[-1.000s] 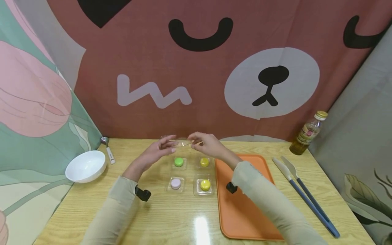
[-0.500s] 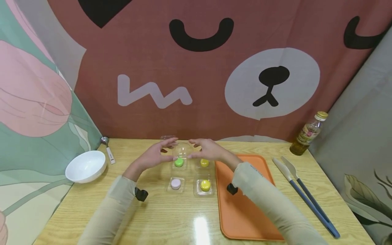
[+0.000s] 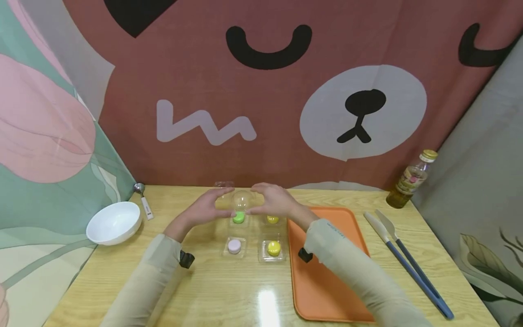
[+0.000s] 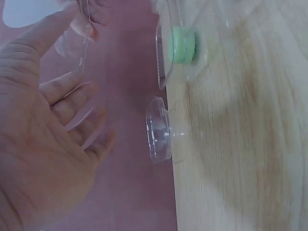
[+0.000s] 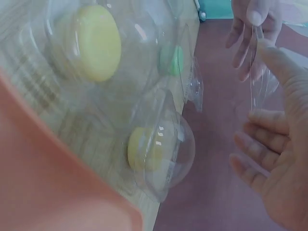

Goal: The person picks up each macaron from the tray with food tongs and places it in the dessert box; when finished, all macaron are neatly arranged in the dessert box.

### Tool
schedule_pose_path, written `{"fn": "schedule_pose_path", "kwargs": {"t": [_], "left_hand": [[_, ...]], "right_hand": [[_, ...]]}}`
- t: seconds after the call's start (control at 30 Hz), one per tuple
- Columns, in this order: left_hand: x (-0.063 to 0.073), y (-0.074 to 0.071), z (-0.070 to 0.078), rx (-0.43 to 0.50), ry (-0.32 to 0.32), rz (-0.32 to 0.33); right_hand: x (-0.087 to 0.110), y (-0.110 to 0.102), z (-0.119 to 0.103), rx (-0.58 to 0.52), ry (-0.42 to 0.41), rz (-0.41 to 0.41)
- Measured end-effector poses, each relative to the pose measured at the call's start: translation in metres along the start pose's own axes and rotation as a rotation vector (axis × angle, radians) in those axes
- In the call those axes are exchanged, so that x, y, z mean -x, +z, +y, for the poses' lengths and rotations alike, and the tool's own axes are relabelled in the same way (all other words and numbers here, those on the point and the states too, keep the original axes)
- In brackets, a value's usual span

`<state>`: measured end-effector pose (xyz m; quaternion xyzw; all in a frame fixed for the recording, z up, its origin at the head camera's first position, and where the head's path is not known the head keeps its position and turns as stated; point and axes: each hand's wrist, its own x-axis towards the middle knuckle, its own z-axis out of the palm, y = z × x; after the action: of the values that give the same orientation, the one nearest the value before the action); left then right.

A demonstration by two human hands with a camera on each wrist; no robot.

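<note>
A clear plastic dome lid (image 3: 242, 200) is held between both hands above a green macaron (image 3: 239, 218) in its clear tray. My left hand (image 3: 207, 207) pinches the lid's left edge between thumb and fingers. From the other side, my right hand (image 3: 274, 200) pinches the opposite edge, as the right wrist view shows with the lid (image 5: 263, 84). A yellow macaron (image 3: 273, 220) sits under the right hand, and a dome covers it in the right wrist view. Nearer are a lilac macaron (image 3: 234, 246) and a second yellow macaron (image 3: 274, 248), each in a clear container.
Right of the macarons lies an orange tray (image 3: 327, 281), partly under the right forearm. Farther right are tongs (image 3: 412, 263) and a bottle (image 3: 408, 181). A white bowl (image 3: 114, 223) and a spoon (image 3: 145, 202) lie at left. Another clear plastic piece (image 4: 159, 131) stands behind the left hand.
Both hands have brought the clear lid lower and nearer, turning its dome into view over the green macaron. The macarons, tray and bowl stay in place.
</note>
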<state>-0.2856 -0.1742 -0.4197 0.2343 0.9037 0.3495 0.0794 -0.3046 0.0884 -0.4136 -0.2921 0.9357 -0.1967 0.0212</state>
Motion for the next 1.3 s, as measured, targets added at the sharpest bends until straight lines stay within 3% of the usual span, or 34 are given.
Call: {"fn": "schedule_pose_path", "kwargs": {"t": [0.37,0.77,0.93,1.3], "left_hand": [[-0.01,0.007,-0.021,-0.085,0.046,-0.023],[-0.018,0.009,-0.023,-0.205,-0.052,-0.097],[-0.017,0.01,-0.022,-0.268,-0.108,-0.12],[-0.013,0.014,-0.026,-0.237,-0.129,-0.126]], "right_hand": [[-0.005,0.027,-0.014,0.192,0.065,-0.002],[-0.012,0.036,-0.019,0.264,0.128,-0.122],[-0.015,0.042,-0.019,0.291,0.115,-0.141],[-0.016,0.045,-0.021,0.288,0.125,-0.16]]}}
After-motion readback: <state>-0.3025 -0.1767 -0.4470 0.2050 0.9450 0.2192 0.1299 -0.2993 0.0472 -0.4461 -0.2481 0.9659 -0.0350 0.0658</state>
